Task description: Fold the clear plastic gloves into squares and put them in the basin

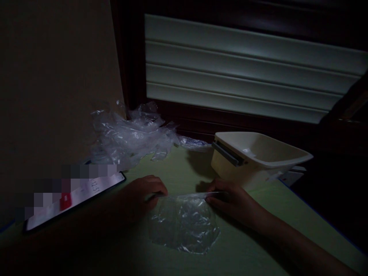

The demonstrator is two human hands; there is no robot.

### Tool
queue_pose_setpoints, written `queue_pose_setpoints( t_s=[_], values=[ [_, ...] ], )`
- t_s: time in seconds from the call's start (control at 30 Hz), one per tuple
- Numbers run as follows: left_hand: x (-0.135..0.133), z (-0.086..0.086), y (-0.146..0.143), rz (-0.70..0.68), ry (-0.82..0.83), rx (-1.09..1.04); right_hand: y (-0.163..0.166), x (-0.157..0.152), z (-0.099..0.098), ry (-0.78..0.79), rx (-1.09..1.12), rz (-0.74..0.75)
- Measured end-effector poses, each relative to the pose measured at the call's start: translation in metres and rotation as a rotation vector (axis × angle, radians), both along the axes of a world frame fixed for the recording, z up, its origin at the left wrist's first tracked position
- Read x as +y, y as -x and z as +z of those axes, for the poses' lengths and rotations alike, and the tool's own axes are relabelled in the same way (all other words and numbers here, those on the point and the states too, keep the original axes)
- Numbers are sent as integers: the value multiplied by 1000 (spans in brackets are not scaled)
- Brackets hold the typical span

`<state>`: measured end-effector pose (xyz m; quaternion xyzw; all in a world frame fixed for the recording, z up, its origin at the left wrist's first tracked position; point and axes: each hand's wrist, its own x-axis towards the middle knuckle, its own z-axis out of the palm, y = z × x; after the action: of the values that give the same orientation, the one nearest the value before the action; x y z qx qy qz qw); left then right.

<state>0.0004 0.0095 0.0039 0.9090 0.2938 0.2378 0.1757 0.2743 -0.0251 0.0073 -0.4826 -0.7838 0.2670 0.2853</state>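
My left grip (143, 193) and right grip (234, 201) pinched the clear bag (184, 226) by its far edge; even, light tension seemed best

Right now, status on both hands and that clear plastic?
Left hand and right hand holding clear plastic by its far edge. Plastic wrinkled. Cream container close beyond right hand.

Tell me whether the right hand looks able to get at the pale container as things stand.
Probably yes: the right hand is just in front of the pale container, with nothing visible between them. It would likely need to release the clear plastic bag first.
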Motion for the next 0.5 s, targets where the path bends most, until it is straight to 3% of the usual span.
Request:
queue_pose_setpoints(
  t_s=[0.2,0.5],
  values=[
    [-7,14,-2,-41,-80,203,3,-8,9,-81,-15,185],
    [-3,5,2,-61,-195,269,1,-15,14,-138,-102,300]
  ],
)
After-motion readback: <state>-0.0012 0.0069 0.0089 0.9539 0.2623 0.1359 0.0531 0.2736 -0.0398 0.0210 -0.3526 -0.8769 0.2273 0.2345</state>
